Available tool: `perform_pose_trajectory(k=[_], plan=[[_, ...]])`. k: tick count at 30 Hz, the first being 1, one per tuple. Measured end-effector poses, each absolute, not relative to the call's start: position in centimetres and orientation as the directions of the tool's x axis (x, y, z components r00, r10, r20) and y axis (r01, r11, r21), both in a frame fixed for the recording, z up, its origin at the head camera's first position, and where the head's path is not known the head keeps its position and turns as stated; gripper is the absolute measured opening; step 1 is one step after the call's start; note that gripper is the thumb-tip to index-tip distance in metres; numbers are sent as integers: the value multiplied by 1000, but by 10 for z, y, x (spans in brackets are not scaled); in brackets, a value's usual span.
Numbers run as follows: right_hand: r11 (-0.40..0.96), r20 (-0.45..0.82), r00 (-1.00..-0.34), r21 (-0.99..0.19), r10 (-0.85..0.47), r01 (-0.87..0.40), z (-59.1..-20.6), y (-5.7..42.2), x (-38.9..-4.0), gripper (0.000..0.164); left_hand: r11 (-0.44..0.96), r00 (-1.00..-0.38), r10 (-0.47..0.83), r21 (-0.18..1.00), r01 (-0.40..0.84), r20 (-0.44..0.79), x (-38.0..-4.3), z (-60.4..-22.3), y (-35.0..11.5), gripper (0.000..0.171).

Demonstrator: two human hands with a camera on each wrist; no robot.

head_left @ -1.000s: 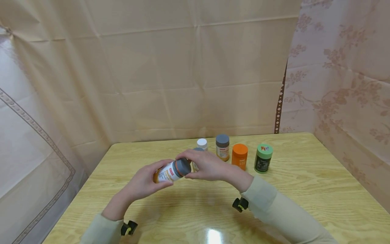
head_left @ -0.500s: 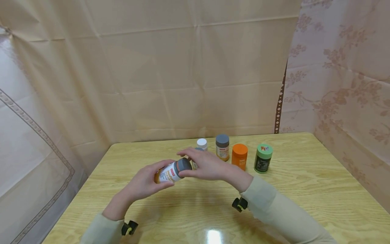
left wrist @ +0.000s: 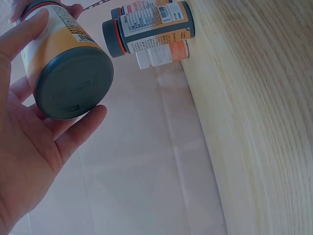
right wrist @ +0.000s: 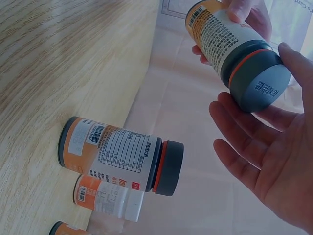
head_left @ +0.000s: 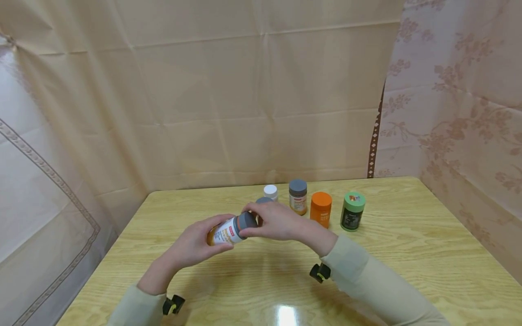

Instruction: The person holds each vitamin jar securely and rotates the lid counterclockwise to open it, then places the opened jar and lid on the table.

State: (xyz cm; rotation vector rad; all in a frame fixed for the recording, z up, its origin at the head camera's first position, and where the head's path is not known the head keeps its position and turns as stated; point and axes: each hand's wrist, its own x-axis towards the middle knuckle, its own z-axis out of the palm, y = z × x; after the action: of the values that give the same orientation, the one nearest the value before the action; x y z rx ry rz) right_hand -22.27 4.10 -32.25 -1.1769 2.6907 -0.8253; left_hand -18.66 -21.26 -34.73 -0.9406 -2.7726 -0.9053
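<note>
A supplement bottle (head_left: 224, 232) with a white and orange label is tilted above the table, its grey cap (head_left: 246, 221) toward the right. My left hand (head_left: 191, 241) holds its body; in the left wrist view the dark bottle base (left wrist: 74, 83) faces the camera. My right hand (head_left: 278, 221) pinches the cap between thumb and fingertips. A thin orange ring shows under the cap in the right wrist view. Behind the right hand, a second grey-capped bottle (right wrist: 120, 155) stands on the table, mostly hidden in the head view.
At the back of the wooden table (head_left: 195, 290) stand a small white-capped bottle (head_left: 270, 191), another grey-capped bottle (head_left: 298, 197), an orange bottle (head_left: 321, 211) and a dark jar with a green lid (head_left: 352, 212). Beige cloth (head_left: 204, 113) hangs behind the table.
The right hand's fingers lifted from the cap half a second ago and are now back around it. The left hand and its bottle have stayed nearly in place.
</note>
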Motion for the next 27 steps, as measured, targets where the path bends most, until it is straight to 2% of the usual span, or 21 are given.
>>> perform_pose_trajectory(k=[16,27], plan=[[484,233,-626,-458,-744,-746,-318,45,-220,54,646,-814,516,503,573,265,-186,-348,-218,61],[489,264,-620,-423,-739,-763,-317,47,-221,56,658,-834,487,519,545,259,-186,-350,-224,61]])
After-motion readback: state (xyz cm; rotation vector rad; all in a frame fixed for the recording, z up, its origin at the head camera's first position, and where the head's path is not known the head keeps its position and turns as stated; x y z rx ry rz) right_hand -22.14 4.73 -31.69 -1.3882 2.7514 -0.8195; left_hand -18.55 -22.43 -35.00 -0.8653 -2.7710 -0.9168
